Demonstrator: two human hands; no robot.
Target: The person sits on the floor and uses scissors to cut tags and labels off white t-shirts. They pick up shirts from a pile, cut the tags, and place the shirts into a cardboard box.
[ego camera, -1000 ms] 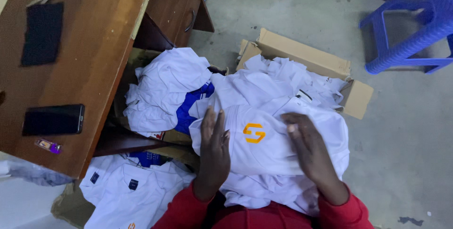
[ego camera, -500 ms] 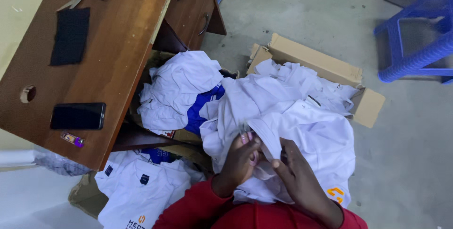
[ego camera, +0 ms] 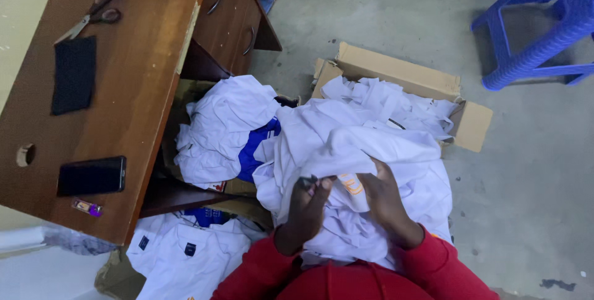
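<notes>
Both hands' fingers (ego camera: 318, 185) pinch the white shirt (ego camera: 371, 151) bunched between them.

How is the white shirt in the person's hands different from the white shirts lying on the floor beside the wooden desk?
The white shirt with an orange mark is bunched and crumpled on the lap, gripped by the left hand and right hand. The white shirts with small dark patches lie spread out flatter on the floor, touched by neither hand. Both are white cloth.

A crumpled white shirt (ego camera: 377, 170) with an orange emblem lies bunched on the lap.
</notes>
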